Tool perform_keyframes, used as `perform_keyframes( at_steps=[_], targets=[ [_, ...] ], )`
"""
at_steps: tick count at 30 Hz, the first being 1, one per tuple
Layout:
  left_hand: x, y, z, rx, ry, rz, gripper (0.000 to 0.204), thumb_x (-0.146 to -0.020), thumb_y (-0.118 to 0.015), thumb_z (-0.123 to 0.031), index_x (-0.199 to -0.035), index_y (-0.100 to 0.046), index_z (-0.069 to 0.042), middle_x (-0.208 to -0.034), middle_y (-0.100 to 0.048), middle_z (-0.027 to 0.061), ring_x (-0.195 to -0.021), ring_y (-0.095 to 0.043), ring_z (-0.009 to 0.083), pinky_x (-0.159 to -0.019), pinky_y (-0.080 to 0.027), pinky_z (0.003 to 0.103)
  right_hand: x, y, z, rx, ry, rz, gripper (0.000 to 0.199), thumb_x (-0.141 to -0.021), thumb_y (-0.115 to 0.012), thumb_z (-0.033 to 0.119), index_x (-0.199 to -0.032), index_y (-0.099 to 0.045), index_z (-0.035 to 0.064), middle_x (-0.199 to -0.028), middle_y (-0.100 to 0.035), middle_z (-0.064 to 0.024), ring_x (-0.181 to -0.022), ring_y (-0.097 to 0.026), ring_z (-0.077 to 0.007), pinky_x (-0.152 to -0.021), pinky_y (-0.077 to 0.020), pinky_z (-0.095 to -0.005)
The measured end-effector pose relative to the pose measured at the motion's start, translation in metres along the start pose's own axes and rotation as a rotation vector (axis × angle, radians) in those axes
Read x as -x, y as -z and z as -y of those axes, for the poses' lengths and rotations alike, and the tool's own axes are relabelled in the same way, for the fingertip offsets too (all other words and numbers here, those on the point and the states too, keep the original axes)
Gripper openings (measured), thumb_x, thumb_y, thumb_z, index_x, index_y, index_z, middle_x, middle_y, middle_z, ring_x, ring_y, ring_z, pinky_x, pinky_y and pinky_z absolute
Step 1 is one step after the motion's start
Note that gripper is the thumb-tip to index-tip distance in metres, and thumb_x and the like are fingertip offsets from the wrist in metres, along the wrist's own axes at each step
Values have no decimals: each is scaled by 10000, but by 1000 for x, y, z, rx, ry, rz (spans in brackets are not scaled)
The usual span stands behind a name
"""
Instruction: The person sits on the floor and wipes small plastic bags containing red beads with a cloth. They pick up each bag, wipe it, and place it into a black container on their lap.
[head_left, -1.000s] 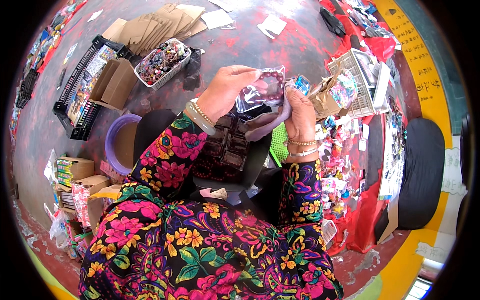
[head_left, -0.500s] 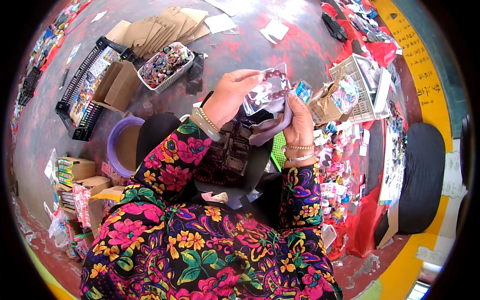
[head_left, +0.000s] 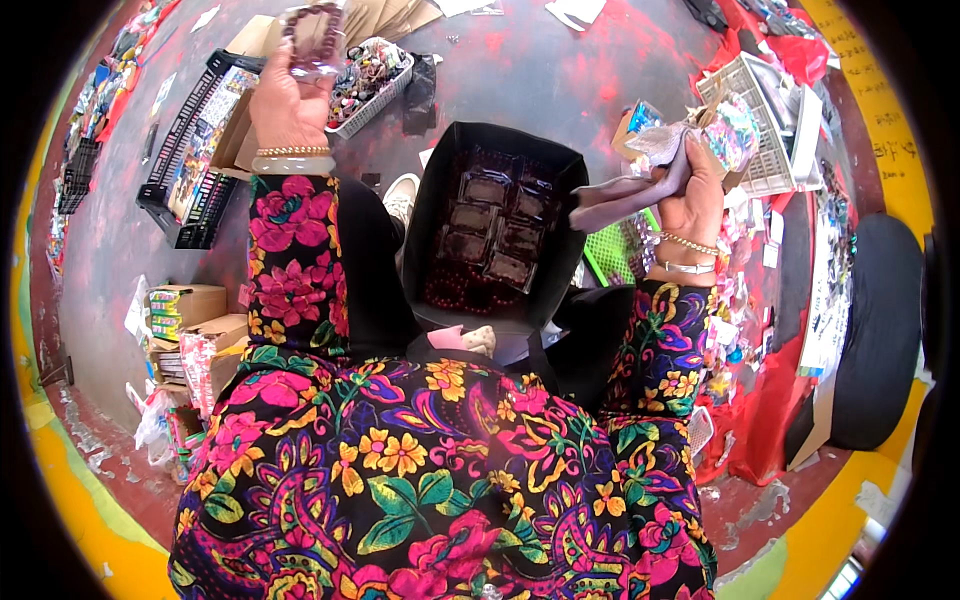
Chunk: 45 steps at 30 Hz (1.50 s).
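Note:
My left hand (head_left: 285, 112) is raised at the upper left, its fingers pinching a dark red bead bracelet (head_left: 313, 38) in a clear plastic bag. Off to the right, my right hand (head_left: 692, 195) grips a greyish-lilac cloth (head_left: 630, 192) that hangs out toward the middle. Between my knees sits a black box (head_left: 450, 175), apart from both hands. Inside it lie several bagged bracelets (head_left: 480, 188) in rows, with loose dark red bead bracelets (head_left: 465, 288) at the near end.
At the upper left are a white basket of bracelets (head_left: 400, 82), a black crate (head_left: 190, 150) and stacked cardboard (head_left: 390, 15). A bright green basket (head_left: 607, 255) stands by my right knee. Beyond my right hand is a white crate (head_left: 770, 120); a black stool (head_left: 877, 330) is farther right.
My left hand has carried the bagged bracelet up and to the left, away from the right hand. My right hand has moved rightward with the cloth. More of the black box now shows.

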<state>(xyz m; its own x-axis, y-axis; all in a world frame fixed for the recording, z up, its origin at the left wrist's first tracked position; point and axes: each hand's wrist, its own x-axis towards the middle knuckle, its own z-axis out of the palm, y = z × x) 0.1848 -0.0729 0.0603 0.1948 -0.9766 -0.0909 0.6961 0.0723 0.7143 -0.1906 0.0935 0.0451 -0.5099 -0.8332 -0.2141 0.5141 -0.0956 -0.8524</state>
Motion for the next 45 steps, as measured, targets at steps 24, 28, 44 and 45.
perform_keyframes(
  at_steps=[24, 28, 44, 45],
  targets=[
    [100, 244, 319, -2039, 584, 2009, 233, -741, -589, -241, -959, -666, -209, -844, -652, 106, -741, -621, 263, -691, -495, 361, 31, -14, 14, 94, -122, 31, 234, -842, -604, 132, -1057, -574, 47, -923, -638, -44, -780, -632, -148, -605, -521, -281],
    [100, 241, 296, -2021, 775, 1796, 264, -770, -587, -234, -1025, -653, -208, -886, -669, 71, -819, -641, 251, -731, -506, 360, 34, -27, 6, 76, -75, 37, 258, -850, -592, 133, -1095, -570, 54, -924, -638, -34, -767, -628, -135, -569, -509, -267],
    [105, 192, 291, -2365, 164, 2141, 201, -788, -544, -123, -889, -718, -135, -921, -679, 81, -850, -652, 247, -698, -527, 366, 35, -18, 34, 207, 19, 32, 195, -900, -549, 215, -967, -622, 47, -791, -632, -18, -616, -584, -96, -443, -430, -207],
    [100, 186, 291, -2337, 131, 2114, 204, -794, -530, -153, -878, -712, -112, -923, -671, 106, -851, -643, 287, -732, -518, 386, 35, -5, 40, 218, 80, 8, 228, -904, -546, 249, -972, -622, 44, -794, -632, -21, -622, -583, -100, -464, -438, -210]
  ],
)
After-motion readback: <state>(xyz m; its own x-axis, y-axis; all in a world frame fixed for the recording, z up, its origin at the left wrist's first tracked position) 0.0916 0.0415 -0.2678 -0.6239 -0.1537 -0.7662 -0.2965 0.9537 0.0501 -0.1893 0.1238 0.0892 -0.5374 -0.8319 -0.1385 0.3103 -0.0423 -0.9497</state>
